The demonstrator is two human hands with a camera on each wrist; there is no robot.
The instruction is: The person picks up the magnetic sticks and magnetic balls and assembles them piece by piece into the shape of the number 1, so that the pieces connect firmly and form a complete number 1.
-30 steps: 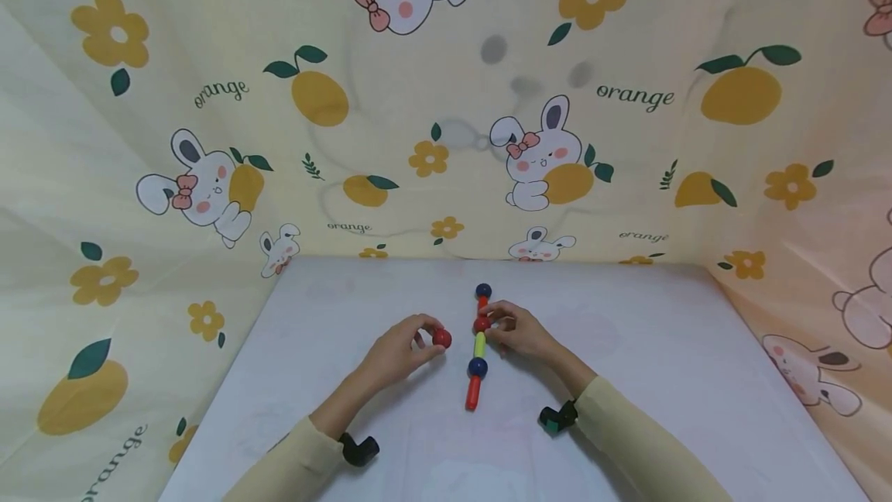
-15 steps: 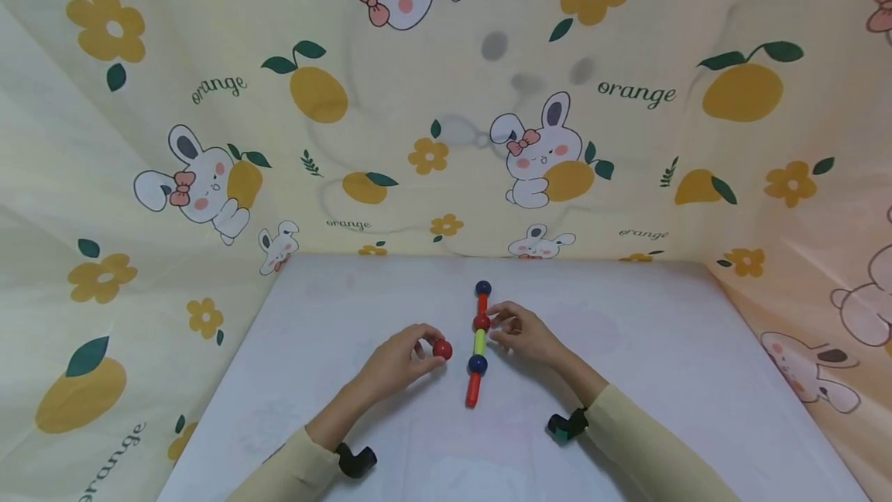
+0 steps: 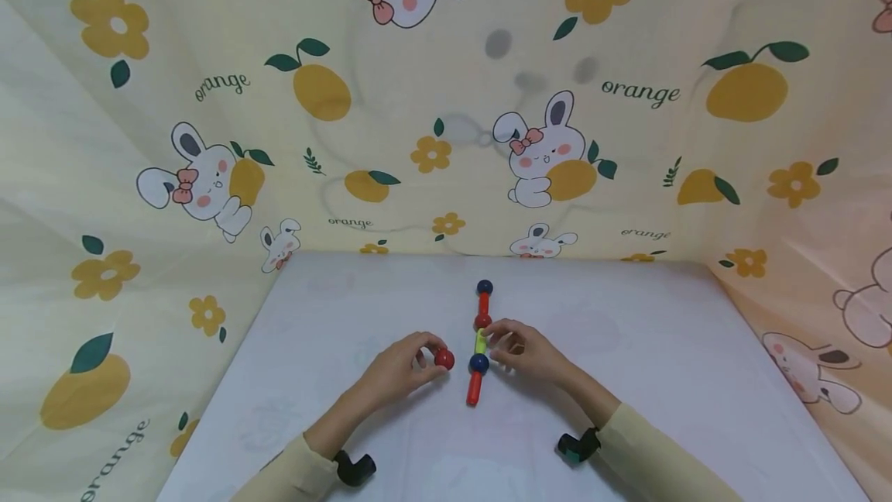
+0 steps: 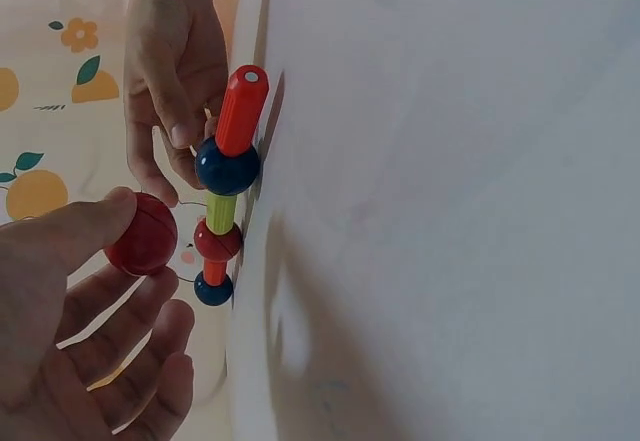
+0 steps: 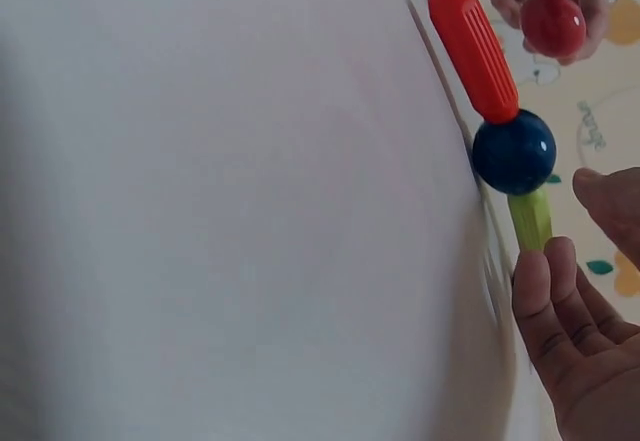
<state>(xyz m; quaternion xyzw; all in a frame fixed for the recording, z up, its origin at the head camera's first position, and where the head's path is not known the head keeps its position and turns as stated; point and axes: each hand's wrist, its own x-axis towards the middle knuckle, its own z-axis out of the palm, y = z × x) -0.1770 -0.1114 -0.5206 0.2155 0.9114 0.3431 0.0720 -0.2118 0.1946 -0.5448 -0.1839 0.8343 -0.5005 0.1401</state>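
Between thumb and fingertips, my left hand pinches a loose red ball, held just left of a straight chain of balls and rods on the table. From the far end, that chain runs: a blue ball, a red rod, a second red ball, a yellow-green rod, a nearer blue ball and a ribbed red rod. On the chain's right side, my right hand has its fingertips at the yellow-green rod; the right wrist view shows its thumb well apart from them.
A white table lies under everything. Behind it and at both sides hangs a cream cloth printed with rabbits and oranges. Each wrist carries a black device close to the tabletop.
My right hand has shifted along the chain toward me, from the chain's red ball to the yellow-green rod. My left hand has come slightly nearer too, still holding its ball.
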